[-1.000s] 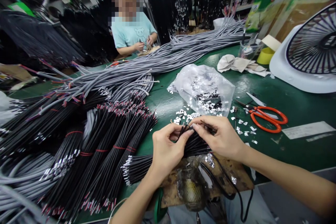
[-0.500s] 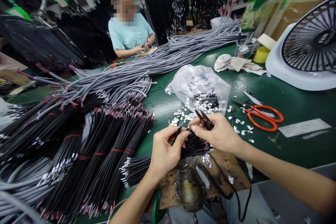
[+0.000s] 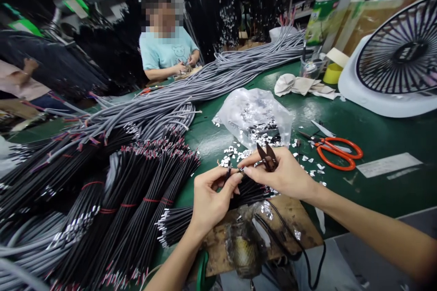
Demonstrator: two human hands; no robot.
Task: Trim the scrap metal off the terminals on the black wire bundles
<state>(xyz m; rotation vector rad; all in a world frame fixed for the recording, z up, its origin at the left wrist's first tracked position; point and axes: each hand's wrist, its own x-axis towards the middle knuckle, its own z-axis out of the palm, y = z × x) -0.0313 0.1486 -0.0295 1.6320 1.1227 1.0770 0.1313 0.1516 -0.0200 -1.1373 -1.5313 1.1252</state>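
Between finger and thumb of my left hand (image 3: 210,198) is the end of a thin black cable (image 3: 228,171). My right hand (image 3: 288,175) carries dark thread snips (image 3: 267,157) in its palm, blades pointing up and apart. Its thumb and forefinger pinch at the same cable end, touching the left fingertips; the exact spot is too small to make out. Under both hands lies a bundle of black cables (image 3: 175,225), partly hidden. Closer to me, a stained wooden board (image 3: 218,248) bears a taped, yellowish lump (image 3: 245,250) and a loop of black cord (image 3: 302,254).
Silvery foil scraps (image 3: 227,158) lie before a clear plastic bag (image 3: 239,109). Orange-handled scissors (image 3: 341,152) and a white fan (image 3: 368,86) are on the right. Tied black cable bundles (image 3: 136,218) and grey cables (image 3: 218,77) cover the left and back. A co-worker (image 3: 167,52) sits opposite.
The view has shifted slightly. The snips' blades have spread and turned more upright in my right hand. Both hands still pinch the cable end. Another person's arm now shows at far left.
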